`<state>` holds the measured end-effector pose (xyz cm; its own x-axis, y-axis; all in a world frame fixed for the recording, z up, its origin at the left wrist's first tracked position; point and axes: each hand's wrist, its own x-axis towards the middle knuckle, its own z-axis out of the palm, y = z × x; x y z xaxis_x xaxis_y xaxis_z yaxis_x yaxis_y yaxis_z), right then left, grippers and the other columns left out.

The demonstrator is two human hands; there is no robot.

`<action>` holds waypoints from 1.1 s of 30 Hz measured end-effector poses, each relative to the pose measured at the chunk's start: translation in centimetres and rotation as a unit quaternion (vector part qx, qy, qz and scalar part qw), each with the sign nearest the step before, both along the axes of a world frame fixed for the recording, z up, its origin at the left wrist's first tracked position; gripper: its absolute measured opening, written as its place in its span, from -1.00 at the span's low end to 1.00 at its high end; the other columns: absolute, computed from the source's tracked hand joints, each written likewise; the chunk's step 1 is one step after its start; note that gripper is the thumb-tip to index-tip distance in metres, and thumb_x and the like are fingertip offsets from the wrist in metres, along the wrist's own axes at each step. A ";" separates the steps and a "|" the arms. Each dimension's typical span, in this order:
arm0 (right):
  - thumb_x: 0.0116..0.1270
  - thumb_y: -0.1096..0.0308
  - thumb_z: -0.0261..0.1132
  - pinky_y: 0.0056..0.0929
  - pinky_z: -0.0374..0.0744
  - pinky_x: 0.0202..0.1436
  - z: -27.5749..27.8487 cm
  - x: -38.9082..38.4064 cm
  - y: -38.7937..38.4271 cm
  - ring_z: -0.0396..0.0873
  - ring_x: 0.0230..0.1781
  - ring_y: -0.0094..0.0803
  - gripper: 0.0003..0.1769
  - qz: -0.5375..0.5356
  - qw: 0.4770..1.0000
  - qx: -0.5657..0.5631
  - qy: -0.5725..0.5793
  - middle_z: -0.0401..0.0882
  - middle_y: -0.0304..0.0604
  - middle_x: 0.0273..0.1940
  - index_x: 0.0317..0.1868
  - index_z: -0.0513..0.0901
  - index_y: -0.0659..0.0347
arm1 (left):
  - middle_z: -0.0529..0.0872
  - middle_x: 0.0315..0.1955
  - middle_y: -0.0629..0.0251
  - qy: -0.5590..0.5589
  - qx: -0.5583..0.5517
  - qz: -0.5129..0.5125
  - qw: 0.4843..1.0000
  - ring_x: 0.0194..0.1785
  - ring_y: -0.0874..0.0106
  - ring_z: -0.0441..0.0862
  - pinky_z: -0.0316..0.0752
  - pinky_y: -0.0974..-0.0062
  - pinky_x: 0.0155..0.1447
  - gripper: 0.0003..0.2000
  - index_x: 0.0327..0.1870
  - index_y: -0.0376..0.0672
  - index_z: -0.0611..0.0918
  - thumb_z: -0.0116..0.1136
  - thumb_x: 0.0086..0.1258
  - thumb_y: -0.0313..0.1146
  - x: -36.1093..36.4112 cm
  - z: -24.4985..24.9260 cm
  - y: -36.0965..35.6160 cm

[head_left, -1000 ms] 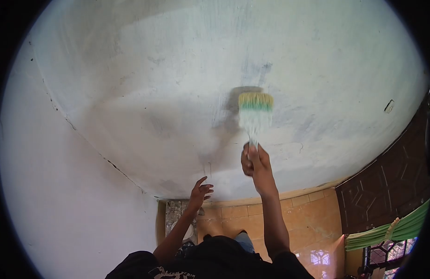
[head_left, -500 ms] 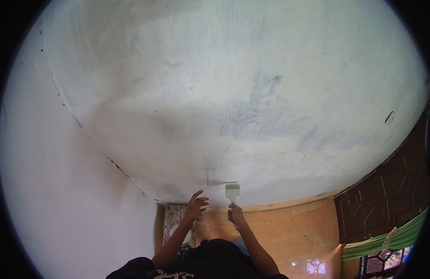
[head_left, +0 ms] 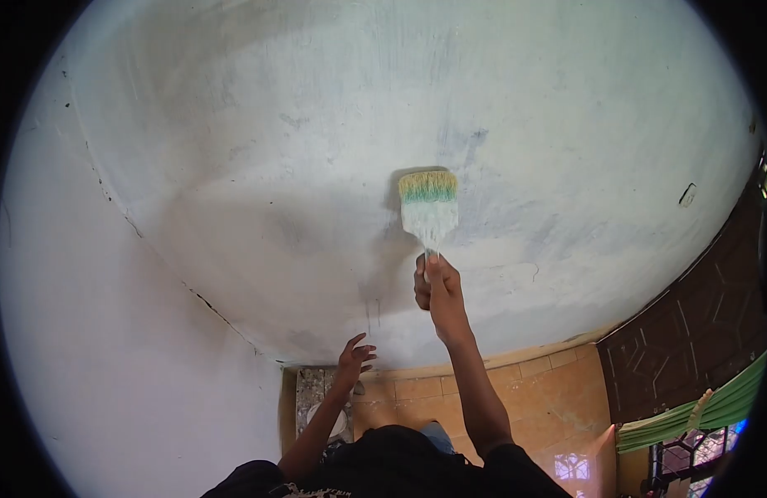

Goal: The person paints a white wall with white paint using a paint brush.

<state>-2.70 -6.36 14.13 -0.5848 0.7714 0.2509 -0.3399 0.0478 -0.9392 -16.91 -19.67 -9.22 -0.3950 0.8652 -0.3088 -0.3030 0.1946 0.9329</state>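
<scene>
My right hand (head_left: pixel 440 290) grips the handle of a wide paintbrush (head_left: pixel 430 212), bristles upward. Its bristles are yellow with green near the base, and pale paint coats the ferrule. The bristle tips lie close over the wall (head_left: pixel 317 183), where they cast a shadow. Streaky whitish paint covers this wall, with grey-blue patches showing through near the brush. Lower and to the left, my left hand (head_left: pixel 355 358) is raised in front of the wall's foot, fingers spread and holding nothing.
A white container (head_left: pixel 325 419) stands on a paint-spattered surface at lower left, partly behind my left arm. Orange floor tiles (head_left: pixel 516 398) run along the wall's base. To the right are a dark panelled door (head_left: pixel 682 332) and a green curtain (head_left: pixel 699 415). A cracked corner joins the left wall (head_left: pixel 109 332).
My right hand has lifted the paintbrush from low on the wall to about its middle, reaching farther out. My left hand stays nearly in place.
</scene>
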 end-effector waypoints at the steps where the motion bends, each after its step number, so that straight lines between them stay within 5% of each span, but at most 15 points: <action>1: 0.60 -0.02 -0.07 -0.66 0.01 -0.65 -1.7 -0.4 0.8 0.00 -0.70 -0.75 -0.58 -0.017 1.000 0.014 0.001 0.11 -0.49 -0.62 -0.30 0.38 0.12 | 0.64 0.06 0.25 -0.003 0.002 -0.002 1.000 0.08 0.39 0.60 0.48 0.31 0.13 -0.55 0.41 0.02 0.32 0.00 0.55 -0.19 0.1 0.1 -0.1; 5: 0.61 -0.02 -0.10 -0.65 0.10 -0.68 -13.7 -1.5 3.0 0.05 -0.72 -0.74 -0.55 -0.079 0.995 0.059 -0.017 0.13 -0.48 -0.63 -0.38 0.35 0.10 | 0.64 0.05 0.26 -0.011 -0.006 0.009 1.000 0.06 0.40 0.62 0.49 0.32 0.12 -0.54 0.42 0.03 0.32 0.03 0.54 -0.19 0.1 -1.0 -0.7; 10: 0.57 -0.12 -0.06 -0.63 0.16 -0.69 -27.4 0.9 -1.6 0.13 -0.74 -0.71 -0.51 -0.106 0.980 -0.088 -0.145 0.17 -0.47 -0.67 -0.42 0.35 0.04 | 0.66 0.03 0.28 -0.027 -0.016 0.017 0.999 0.04 0.42 0.62 0.50 0.35 0.08 -0.53 0.41 0.04 0.32 0.08 0.52 -0.19 0.4 -2.0 -2.5; 14: 0.57 -0.06 -0.04 -0.62 0.10 -0.68 -32.4 3.1 -4.7 0.08 -0.74 -0.68 -0.61 -0.068 0.909 -0.361 -0.195 0.15 -0.48 -0.64 -0.28 0.40 0.05 | 0.67 0.02 0.31 -0.038 -0.023 0.014 0.999 0.03 0.45 0.63 0.51 0.37 0.06 -0.53 0.40 0.06 0.34 0.09 0.51 -0.19 0.6 -3.8 -3.4; 17: 0.57 -0.02 -0.03 -0.62 0.08 -0.67 -30.2 2.7 -4.0 0.06 -0.71 -0.69 -0.67 -0.039 0.913 -0.363 -0.180 0.13 -0.49 -0.60 -0.20 0.40 0.05 | 0.68 0.01 0.32 -0.040 -0.034 0.021 0.998 0.01 0.46 0.64 0.51 0.38 0.06 -0.55 0.39 0.06 0.35 0.09 0.52 -0.20 0.7 -4.2 -3.5; 20: 0.57 0.00 -0.01 -0.64 0.04 -0.66 -21.1 2.2 -3.5 0.05 -0.69 -0.72 -0.68 0.017 0.924 -0.365 -0.109 0.13 -0.50 -0.59 -0.18 0.40 0.05 | 0.63 0.04 0.22 -0.023 -0.036 0.011 0.999 0.02 0.41 0.62 0.54 0.43 0.01 -0.55 0.40 -0.03 0.34 0.01 0.53 -0.22 0.9 -3.2 -3.0; 24: 0.57 -0.05 -0.01 -0.68 0.00 -0.63 -10.1 2.9 -4.7 0.00 -0.68 -0.76 -0.64 0.072 0.954 -0.281 -0.079 0.08 -0.53 -0.59 -0.22 0.43 0.05 | 0.64 0.03 0.22 -0.018 -0.025 0.005 1.000 0.03 0.38 0.62 0.52 0.43 0.03 -0.56 0.39 -0.01 0.34 0.01 0.53 -0.21 1.2 -2.5 -2.1; 28: 0.57 -0.07 -0.02 -0.67 -0.03 -0.62 -0.9 2.9 -3.0 -0.04 -0.66 -0.77 -0.58 0.054 0.993 -0.080 -0.063 0.08 -0.53 -0.59 -0.28 0.46 0.09 | 0.66 0.03 0.27 -0.018 -0.028 -0.018 0.999 0.04 0.41 0.62 0.50 0.38 0.08 -0.57 0.39 0.03 0.35 0.03 0.54 -0.19 1.5 -2.5 -0.9; 30: 0.58 -0.06 -0.04 -0.66 -0.04 -0.62 0.8 1.8 -1.3 -0.05 -0.66 -0.76 -0.57 0.006 0.999 -0.009 -0.054 0.07 -0.52 -0.59 -0.30 0.42 0.11 | 0.67 0.03 0.29 -0.013 -0.029 -0.028 0.999 0.04 0.43 0.62 0.49 0.37 0.10 -0.57 0.38 0.04 0.35 0.03 0.54 -0.18 1.8 -2.2 -0.7; 33: 0.61 -0.04 -0.11 -0.66 0.04 -0.64 -5.1 -0.6 2.3 0.00 -0.68 -0.74 -0.54 -0.054 0.995 0.069 -0.048 0.10 -0.49 -0.60 -0.37 0.33 0.10 | 0.67 0.04 0.29 -0.005 -0.020 -0.036 0.999 0.06 0.43 0.62 0.49 0.37 0.10 -0.56 0.39 0.04 0.35 0.04 0.54 -0.16 2.4 -2.0 -0.4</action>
